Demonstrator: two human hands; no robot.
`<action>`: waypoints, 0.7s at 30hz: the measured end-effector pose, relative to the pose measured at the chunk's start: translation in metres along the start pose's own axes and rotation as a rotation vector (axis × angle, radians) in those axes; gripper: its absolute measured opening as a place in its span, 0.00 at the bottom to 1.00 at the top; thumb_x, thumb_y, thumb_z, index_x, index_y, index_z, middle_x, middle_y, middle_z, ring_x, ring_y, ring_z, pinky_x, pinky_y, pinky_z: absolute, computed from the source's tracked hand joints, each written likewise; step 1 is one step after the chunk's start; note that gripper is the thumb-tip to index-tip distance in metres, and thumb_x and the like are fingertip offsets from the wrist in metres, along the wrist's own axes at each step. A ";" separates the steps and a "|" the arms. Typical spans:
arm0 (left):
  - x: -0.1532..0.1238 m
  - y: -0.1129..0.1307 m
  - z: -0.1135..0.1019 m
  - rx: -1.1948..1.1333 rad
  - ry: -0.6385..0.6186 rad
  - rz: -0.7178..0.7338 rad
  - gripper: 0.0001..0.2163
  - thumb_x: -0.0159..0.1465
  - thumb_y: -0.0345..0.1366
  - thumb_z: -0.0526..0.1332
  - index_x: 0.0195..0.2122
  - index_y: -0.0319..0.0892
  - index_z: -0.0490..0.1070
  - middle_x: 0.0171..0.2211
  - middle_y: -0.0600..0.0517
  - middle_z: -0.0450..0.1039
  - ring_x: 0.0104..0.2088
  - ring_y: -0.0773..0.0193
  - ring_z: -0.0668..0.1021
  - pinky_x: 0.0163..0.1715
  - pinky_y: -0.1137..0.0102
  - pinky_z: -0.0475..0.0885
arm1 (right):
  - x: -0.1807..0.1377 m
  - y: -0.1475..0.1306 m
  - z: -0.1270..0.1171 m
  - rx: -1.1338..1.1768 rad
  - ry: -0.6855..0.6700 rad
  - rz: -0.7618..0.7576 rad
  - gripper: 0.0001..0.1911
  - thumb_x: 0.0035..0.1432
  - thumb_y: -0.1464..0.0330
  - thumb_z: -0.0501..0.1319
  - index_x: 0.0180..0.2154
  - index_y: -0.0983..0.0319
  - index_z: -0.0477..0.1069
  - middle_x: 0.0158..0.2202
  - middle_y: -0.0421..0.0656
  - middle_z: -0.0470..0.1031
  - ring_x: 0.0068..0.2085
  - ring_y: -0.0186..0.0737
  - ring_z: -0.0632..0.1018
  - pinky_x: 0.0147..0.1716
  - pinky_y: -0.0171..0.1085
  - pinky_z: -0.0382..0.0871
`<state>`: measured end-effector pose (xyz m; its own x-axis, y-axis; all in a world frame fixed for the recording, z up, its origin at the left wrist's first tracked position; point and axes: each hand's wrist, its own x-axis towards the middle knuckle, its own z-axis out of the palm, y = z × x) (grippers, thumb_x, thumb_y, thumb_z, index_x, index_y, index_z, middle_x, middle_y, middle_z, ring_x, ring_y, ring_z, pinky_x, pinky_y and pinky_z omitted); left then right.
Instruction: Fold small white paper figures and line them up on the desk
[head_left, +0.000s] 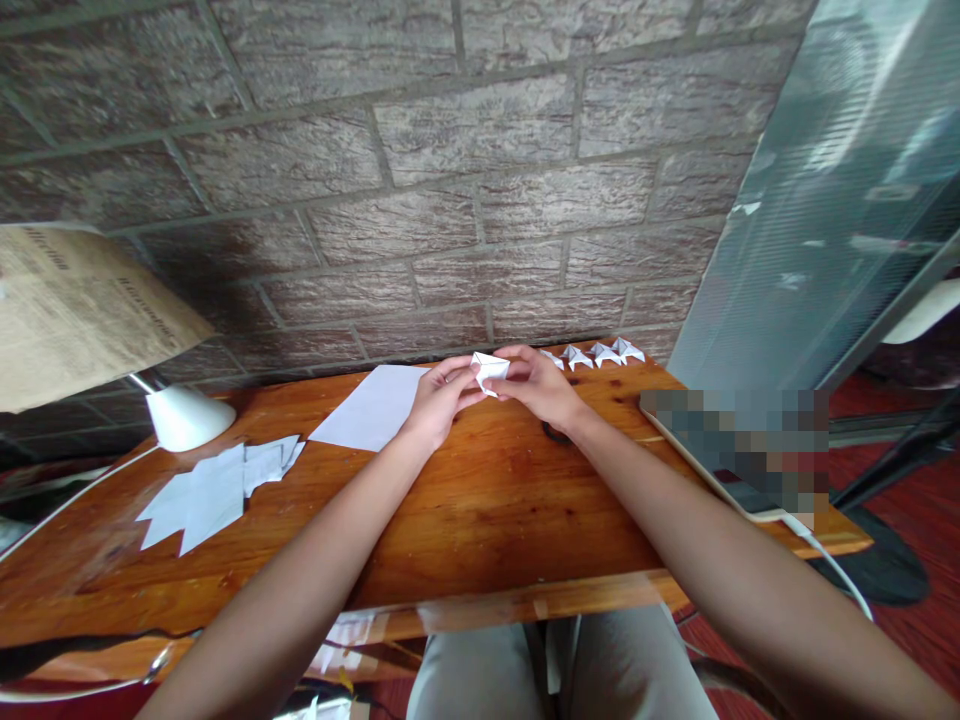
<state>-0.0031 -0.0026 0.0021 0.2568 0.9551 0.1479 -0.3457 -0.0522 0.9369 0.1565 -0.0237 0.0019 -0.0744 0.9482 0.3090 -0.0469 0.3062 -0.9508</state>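
A small folded piece of white paper (491, 371) is held up over the far middle of the wooden table. My left hand (444, 398) pinches its left side between thumb and fingers. From the other side, my right hand (541, 388) grips it, with the thumb on its front face. Behind and to the left of my left hand lies a flat white sheet of paper (367, 408). Just right of my right hand, several folded white paper shapes (604, 354) stand in a row near the wall, one partly hidden by the hand.
Cut white paper pieces (214, 495) lie on the left of the wooden table (495, 520), near a lamp (187, 415) with a printed shade. A tablet (720, 460) with a white cable rests at the right edge. A brick wall (450, 230) stands behind.
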 end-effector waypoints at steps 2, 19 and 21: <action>0.000 0.000 0.000 0.017 -0.013 0.017 0.16 0.50 0.38 0.71 0.39 0.42 0.74 0.35 0.50 0.78 0.35 0.63 0.79 0.40 0.63 0.75 | 0.000 -0.001 0.000 0.018 -0.007 0.012 0.27 0.39 0.65 0.73 0.42 0.62 0.68 0.29 0.40 0.77 0.29 0.35 0.76 0.30 0.35 0.72; -0.003 0.006 0.004 0.109 0.026 0.171 0.18 0.49 0.45 0.70 0.38 0.40 0.75 0.30 0.51 0.77 0.30 0.65 0.78 0.36 0.67 0.76 | -0.002 -0.016 -0.002 0.085 -0.089 -0.013 0.26 0.41 0.66 0.72 0.44 0.62 0.71 0.34 0.41 0.79 0.32 0.34 0.77 0.33 0.35 0.72; -0.002 0.006 0.004 0.130 0.022 0.180 0.18 0.51 0.45 0.69 0.39 0.40 0.76 0.31 0.51 0.77 0.30 0.66 0.77 0.35 0.67 0.76 | -0.002 -0.016 -0.003 0.099 -0.095 -0.007 0.26 0.41 0.66 0.72 0.44 0.62 0.72 0.34 0.42 0.79 0.33 0.35 0.77 0.34 0.35 0.72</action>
<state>-0.0026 -0.0063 0.0084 0.1816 0.9330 0.3107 -0.2649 -0.2578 0.9292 0.1600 -0.0300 0.0168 -0.1679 0.9322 0.3205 -0.1455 0.2981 -0.9434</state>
